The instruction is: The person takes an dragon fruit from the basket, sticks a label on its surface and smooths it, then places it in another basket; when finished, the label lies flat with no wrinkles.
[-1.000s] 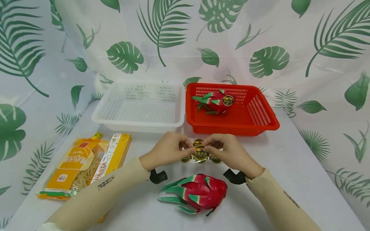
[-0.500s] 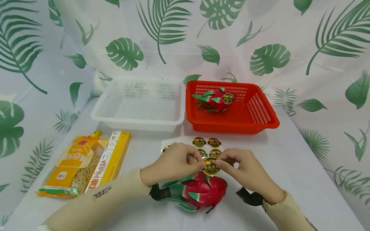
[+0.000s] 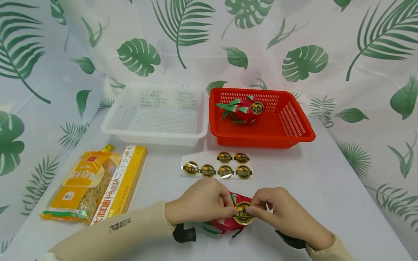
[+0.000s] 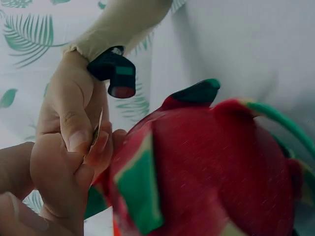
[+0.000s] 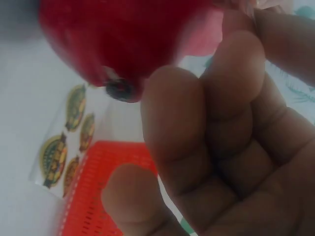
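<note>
Between my two hands a round black-and-gold sticker (image 3: 242,214) is stretched over a red dragon fruit (image 3: 225,225) with green scales. My left hand (image 3: 204,202) pinches the sticker's left edge between thumb and finger. On its right edge, the thumb and finger of my right hand (image 3: 283,212) pinch it too. In the left wrist view the dragon fruit (image 4: 197,162) fills the right side, and the sticker shows edge-on as a thin strip. Whether the sticker touches the skin I cannot tell. The left hand hides part of the fruit in the head view.
Beyond the hands lies a sheet of several stickers (image 3: 215,169). A white basket (image 3: 155,134) and a red basket (image 3: 261,139) stand at the back, the red one holding another stickered dragon fruit (image 3: 243,110). A noodle bag (image 3: 78,185) and pasta box (image 3: 122,185) lie left.
The sticker came off its sheet, and both hands carried it toward the body, over the dragon fruit. The sticker sheet, earlier partly covered by the hands, now lies in full view.
</note>
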`<state>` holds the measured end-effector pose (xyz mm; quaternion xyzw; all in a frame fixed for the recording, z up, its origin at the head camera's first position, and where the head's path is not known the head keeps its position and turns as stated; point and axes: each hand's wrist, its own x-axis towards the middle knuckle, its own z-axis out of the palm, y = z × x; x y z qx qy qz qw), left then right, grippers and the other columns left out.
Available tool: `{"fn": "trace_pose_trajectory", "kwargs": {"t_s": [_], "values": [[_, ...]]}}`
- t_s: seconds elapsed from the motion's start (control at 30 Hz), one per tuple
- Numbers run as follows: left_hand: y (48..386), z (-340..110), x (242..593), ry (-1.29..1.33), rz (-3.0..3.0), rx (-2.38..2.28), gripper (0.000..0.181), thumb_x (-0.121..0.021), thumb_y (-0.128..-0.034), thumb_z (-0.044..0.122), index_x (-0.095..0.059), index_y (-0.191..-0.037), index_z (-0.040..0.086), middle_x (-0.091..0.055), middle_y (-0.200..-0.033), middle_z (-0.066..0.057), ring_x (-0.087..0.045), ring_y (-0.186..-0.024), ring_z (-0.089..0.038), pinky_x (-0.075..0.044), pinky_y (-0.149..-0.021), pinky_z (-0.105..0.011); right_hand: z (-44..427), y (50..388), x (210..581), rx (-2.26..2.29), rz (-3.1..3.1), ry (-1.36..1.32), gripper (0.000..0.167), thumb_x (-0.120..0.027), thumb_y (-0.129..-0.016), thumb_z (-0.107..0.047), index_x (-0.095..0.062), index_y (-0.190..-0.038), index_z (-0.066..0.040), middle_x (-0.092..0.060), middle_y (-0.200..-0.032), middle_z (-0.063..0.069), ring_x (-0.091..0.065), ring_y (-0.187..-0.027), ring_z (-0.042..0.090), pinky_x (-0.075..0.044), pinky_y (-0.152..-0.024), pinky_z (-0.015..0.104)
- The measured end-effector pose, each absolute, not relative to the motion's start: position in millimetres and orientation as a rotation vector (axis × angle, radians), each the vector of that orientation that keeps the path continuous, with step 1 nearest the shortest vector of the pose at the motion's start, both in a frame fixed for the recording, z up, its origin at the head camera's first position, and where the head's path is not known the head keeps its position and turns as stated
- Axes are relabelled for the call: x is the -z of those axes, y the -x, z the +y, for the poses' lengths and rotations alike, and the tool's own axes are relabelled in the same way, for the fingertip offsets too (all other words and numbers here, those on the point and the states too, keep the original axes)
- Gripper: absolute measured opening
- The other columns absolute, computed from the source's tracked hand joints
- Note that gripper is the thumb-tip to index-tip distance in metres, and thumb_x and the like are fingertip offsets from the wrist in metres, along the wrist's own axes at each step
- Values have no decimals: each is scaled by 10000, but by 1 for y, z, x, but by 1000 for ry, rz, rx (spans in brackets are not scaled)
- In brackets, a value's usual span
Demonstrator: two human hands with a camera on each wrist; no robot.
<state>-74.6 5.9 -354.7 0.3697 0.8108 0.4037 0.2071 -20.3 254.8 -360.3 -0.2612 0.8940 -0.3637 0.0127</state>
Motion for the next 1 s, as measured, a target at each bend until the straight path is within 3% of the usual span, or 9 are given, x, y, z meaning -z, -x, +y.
{"fn": "trace_pose_trajectory", "kwargs": {"t_s": [0.2,0.43,0.73,0.9,1.0], "values": [[72,9,361,-986,2284,-1089,196,-805,-857,206,-763,-672,257,-586,-502,207,-528,-418,34,-405,-419,-158,254,19,366,1070,2781,778,152,-765,-946,-316,-690,-814,-323,-574,-701,-218,-490,-656,-58,-420,-565,175],[75,11,365,-1001,2325,-1040,234,-830,-837,261,-731,-625,272,-587,-528,230,-473,-468,28,-304,-408,-149,255,18,368,1028,2791,766,169,-774,-940,-317,-687,-796,-303,-573,-694,-218,-497,-647,-67,-452,-555,177],[77,15,366,-1022,2450,-904,373,-851,-829,422,-616,-572,290,-531,-502,215,-509,-543,24,-341,-403,-182,255,16,368,935,2871,698,226,-797,-918,-348,-648,-753,-305,-538,-665,-227,-476,-629,-68,-452,-559,175],[77,16,365,-1031,2476,-861,409,-852,-820,447,-585,-556,285,-513,-489,209,-508,-533,26,-334,-396,-180,260,19,371,947,2864,595,303,-800,-892,-448,-607,-711,-302,-505,-640,-207,-473,-623,-41,-432,-542,182],[77,16,364,-1036,2473,-861,413,-855,-819,449,-583,-556,284,-512,-489,207,-506,-530,20,-332,-396,-183,265,23,376,1039,2785,613,295,-800,-898,-422,-604,-725,-285,-505,-653,-193,-465,-621,-37,-416,-529,183]]}}
